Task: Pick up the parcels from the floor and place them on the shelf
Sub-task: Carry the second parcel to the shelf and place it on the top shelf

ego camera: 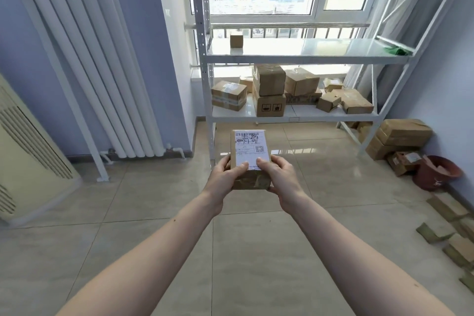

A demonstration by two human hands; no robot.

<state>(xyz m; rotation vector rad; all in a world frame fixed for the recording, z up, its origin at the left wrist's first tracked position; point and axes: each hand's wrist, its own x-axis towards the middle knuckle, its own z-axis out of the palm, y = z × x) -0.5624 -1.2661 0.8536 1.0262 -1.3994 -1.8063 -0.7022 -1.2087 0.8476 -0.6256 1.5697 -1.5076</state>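
A small brown cardboard parcel (250,146) with a white shipping label on top is held out in front of me above the floor. My left hand (225,177) grips its left side and my right hand (278,177) grips its right side, thumbs on the label. Ahead stands a white metal shelf (295,59). Its lowest board (295,113) carries several cardboard parcels (269,84). One small box (236,40) sits on the middle board at the left.
More cardboard parcels (400,138) are stacked on the floor at the right beside a red pot (436,174). Flattened cardboard strips (451,233) lie along the right wall. White radiator pipes (102,72) and a cream appliance (25,161) stand at the left. A window is behind the shelf.
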